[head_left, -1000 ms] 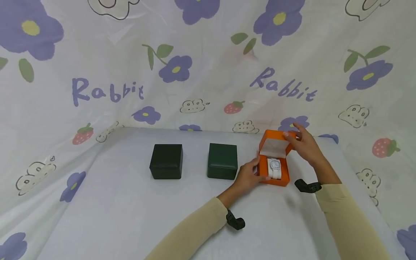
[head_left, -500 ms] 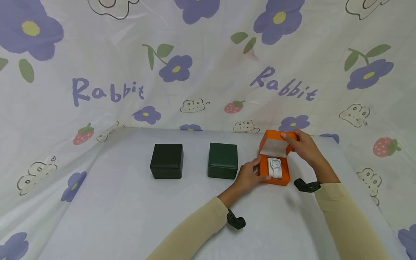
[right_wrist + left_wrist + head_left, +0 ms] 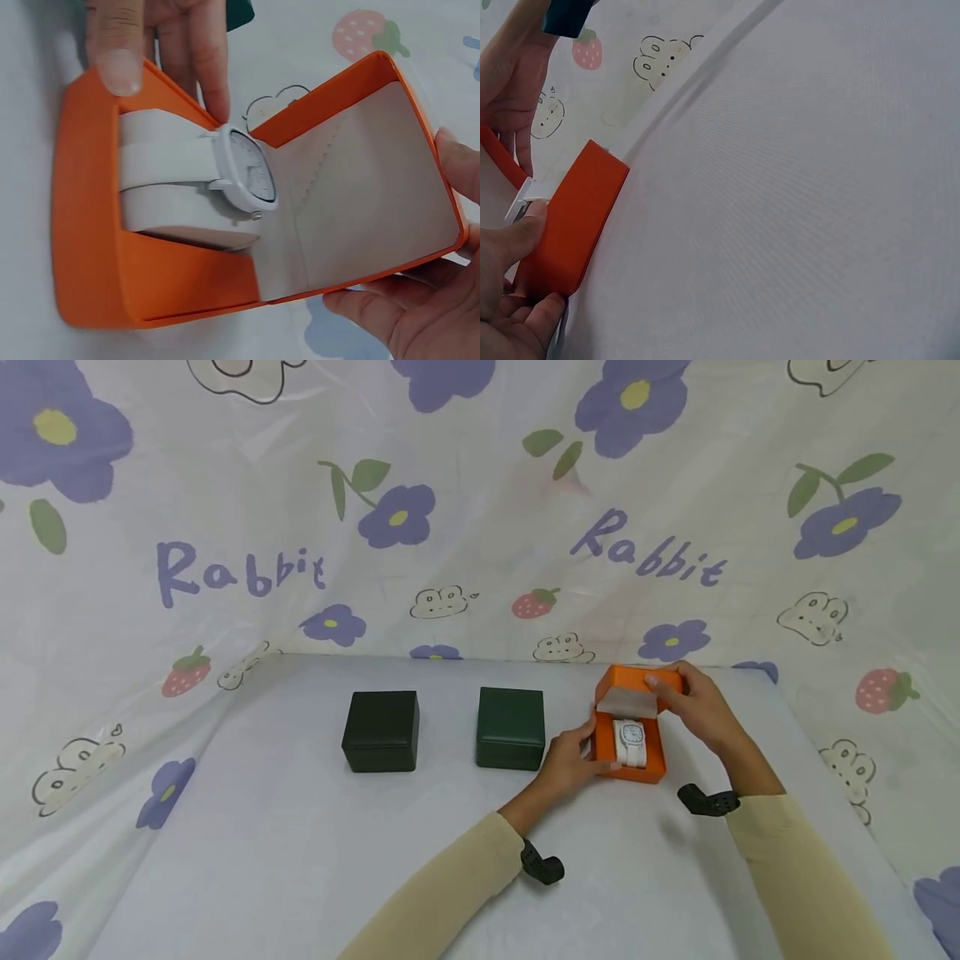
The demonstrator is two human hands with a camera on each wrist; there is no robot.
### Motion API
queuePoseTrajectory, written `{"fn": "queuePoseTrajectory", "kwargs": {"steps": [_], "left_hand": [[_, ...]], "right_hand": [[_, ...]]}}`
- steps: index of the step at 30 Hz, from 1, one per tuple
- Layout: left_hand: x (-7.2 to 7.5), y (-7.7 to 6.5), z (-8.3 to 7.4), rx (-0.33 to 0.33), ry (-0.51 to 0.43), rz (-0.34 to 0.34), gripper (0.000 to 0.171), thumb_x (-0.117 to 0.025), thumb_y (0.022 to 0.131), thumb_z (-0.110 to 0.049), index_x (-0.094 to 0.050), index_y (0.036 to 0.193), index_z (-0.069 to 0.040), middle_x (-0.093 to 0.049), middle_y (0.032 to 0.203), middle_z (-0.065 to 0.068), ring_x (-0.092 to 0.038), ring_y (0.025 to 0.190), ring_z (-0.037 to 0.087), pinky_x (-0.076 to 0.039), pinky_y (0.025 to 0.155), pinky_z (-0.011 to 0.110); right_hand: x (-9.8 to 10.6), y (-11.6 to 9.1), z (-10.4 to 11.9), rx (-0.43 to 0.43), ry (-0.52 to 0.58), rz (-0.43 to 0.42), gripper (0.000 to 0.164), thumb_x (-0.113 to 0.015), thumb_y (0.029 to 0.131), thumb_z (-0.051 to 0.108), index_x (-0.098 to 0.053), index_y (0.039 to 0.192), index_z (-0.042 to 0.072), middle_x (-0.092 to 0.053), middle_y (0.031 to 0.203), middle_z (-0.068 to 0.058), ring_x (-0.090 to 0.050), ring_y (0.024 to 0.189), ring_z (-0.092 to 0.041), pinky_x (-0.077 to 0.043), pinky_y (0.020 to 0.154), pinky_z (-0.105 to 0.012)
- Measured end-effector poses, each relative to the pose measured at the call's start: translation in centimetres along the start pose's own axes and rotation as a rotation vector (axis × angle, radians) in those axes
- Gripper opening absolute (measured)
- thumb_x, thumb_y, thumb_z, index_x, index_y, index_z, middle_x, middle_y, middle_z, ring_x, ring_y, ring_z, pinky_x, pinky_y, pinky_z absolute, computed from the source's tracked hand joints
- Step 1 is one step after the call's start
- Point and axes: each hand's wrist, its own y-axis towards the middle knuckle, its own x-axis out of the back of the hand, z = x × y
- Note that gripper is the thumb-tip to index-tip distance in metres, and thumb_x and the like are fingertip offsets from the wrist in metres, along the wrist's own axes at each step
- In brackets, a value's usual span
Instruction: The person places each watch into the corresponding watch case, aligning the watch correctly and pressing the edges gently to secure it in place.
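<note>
An orange watch box [image 3: 655, 758] sits at the right of the table, its lid [image 3: 375, 202] raised on the hinge. Inside, a white wristwatch [image 3: 251, 169] wraps a white cushion [image 3: 161, 208]. My left hand [image 3: 566, 767] grips the base at its left front corner, thumb over the front rim; the left wrist view shows the box's orange wall [image 3: 577, 225] between thumb and fingers. With thumb and fingers on opposite faces of the lid at its right edge, my right hand [image 3: 705, 710] holds it tilted over the back of the base.
A dark green box [image 3: 512, 727] stands just left of the orange one. Farther left is a black box [image 3: 381, 731]; both have their lids down. A white cloth covers the table [image 3: 300, 860], and a flower-printed curtain [image 3: 465, 527] hangs behind.
The lid has tipped slightly forward, so less of its pale lining shows. My right hand has moved with it, its forefinger now lower on the lid. My left hand keeps its grip on the base.
</note>
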Motion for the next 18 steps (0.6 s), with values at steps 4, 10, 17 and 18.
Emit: {"fn": "queuePoseTrajectory", "kwargs": {"steps": [4,10,17,18], "left_hand": [[0.0,0.2,0.1,0.000,-0.020,0.001,0.092,-0.088,0.081,-0.021,-0.036,0.156,-0.005,-0.038,0.159,0.003,-0.040,0.142,0.011,-0.042,0.108,0.019],[0.0,0.3,0.2,-0.016,-0.025,0.002,0.091,-0.087,0.082,-0.020,-0.036,0.155,-0.006,-0.039,0.159,0.003,-0.040,0.142,0.010,-0.042,0.108,0.019],[0.1,0.1,0.0,-0.032,-0.061,0.011,0.090,-0.087,0.082,-0.016,-0.036,0.155,-0.004,-0.038,0.158,0.004,-0.039,0.143,0.012,-0.039,0.111,0.021],[0.2,0.1,-0.1,-0.035,-0.068,0.013,0.090,-0.087,0.082,-0.015,-0.035,0.155,-0.004,-0.038,0.158,0.003,-0.039,0.143,0.012,-0.039,0.111,0.021]], "right_hand": [[-0.3,-0.3,-0.4,0.018,-0.001,-0.018,0.058,-0.053,0.104,0.047,-0.047,0.138,0.000,-0.056,0.121,-0.018,-0.051,0.104,-0.035,-0.049,0.082,-0.024],[-0.8,-0.9,-1.0,0.056,-0.011,-0.051,0.051,-0.055,0.105,0.038,-0.049,0.136,-0.002,-0.056,0.127,-0.018,-0.051,0.106,-0.028,-0.047,0.084,-0.022],[-1.7,-1.9,-1.4,0.088,-0.025,-0.094,0.051,-0.059,0.104,0.037,-0.050,0.139,0.001,-0.056,0.135,-0.019,-0.049,0.119,-0.028,-0.047,0.102,-0.046],[-1.8,-2.1,-1.4,0.090,-0.017,-0.098,0.051,-0.059,0.104,0.038,-0.050,0.139,0.002,-0.055,0.136,-0.018,-0.049,0.122,-0.029,-0.046,0.105,-0.052]]}}
